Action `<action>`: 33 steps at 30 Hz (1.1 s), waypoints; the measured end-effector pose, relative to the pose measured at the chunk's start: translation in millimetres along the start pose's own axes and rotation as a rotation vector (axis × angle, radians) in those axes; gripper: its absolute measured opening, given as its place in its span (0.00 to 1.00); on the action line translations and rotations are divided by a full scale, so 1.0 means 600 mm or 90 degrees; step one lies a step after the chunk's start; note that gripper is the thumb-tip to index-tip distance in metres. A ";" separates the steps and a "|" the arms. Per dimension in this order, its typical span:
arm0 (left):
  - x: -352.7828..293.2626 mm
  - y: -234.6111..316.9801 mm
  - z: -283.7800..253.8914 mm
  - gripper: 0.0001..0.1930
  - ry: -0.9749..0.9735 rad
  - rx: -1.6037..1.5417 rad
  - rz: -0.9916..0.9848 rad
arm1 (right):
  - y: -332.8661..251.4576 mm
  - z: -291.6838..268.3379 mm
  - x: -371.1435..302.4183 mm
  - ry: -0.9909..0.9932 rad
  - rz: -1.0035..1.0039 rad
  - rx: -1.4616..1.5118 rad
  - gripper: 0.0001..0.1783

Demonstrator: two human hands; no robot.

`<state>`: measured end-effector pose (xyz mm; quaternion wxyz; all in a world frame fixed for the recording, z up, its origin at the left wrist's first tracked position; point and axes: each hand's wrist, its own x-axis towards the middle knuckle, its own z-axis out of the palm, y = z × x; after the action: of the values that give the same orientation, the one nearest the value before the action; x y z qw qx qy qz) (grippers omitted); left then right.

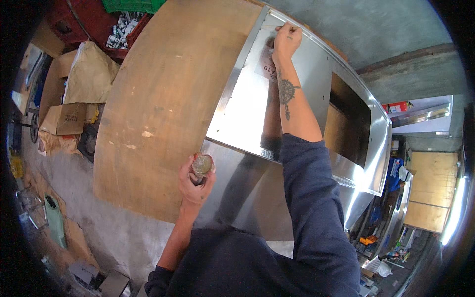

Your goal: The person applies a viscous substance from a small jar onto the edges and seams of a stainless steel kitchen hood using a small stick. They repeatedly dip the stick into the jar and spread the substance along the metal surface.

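Observation:
My left hand is wrapped round a small round container with a tan, glossy top, over the near left corner of the metal panel. A shiny sheet-metal panel with a bent rim and a rectangular opening lies on the worktable. At its far edge, my right hand is closed in a pinch against the metal. A thin pale line shows beside its fingertips; what they hold is too small to make out. A translucent label or film with print sits on the panel just left of my right wrist.
The wooden tabletop spreads left of the panel, with a plain metal sheet at its near side. Cardboard boxes and a red crate stand at left. A concrete wall rises behind. Cluttered shelves line the right.

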<state>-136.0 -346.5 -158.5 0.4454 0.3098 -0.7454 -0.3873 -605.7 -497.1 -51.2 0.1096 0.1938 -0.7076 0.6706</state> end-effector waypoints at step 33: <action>0.009 0.011 -0.006 0.42 0.001 0.039 0.035 | -0.008 -0.004 -0.008 -0.062 -0.075 -0.098 0.17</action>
<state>-135.9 -348.4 -149.6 0.4467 0.3029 -0.7648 -0.3519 -599.6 -494.1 -48.8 0.1289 0.2588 -0.7486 0.5966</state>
